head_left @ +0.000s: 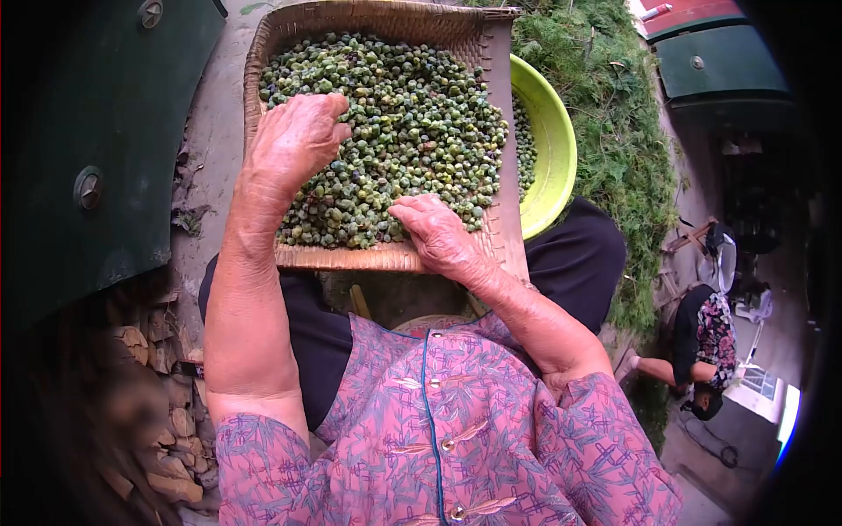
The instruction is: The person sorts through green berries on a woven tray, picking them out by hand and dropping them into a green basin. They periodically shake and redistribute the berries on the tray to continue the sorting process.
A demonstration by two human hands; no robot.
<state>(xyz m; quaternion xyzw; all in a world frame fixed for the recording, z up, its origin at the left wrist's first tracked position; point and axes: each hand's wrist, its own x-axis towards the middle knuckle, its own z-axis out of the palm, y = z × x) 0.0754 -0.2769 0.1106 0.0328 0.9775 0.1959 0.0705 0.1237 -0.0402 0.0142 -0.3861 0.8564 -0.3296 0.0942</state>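
Observation:
A woven wicker winnowing basket point(351, 259) rests across my lap, heaped with small round green berries point(395, 114), some of them darker or purplish. My left hand point(303, 140) is over the left side of the heap, its fingers curled inward and closed; whatever is between them is hidden. Near the basket's front rim, my right hand point(438, 235) lies low against the berries with bent fingers drawn together. Its fingertips are partly hidden, so any berry in them cannot be made out.
A yellow-green basin point(553, 149) with more berries stands partly under the basket's right side. Cut green branches point(605, 131) cover the ground beyond it. Firewood point(175, 430) is piled at lower left, beside a dark green metal panel point(96, 131). Another person point(706, 342) bends over at far right.

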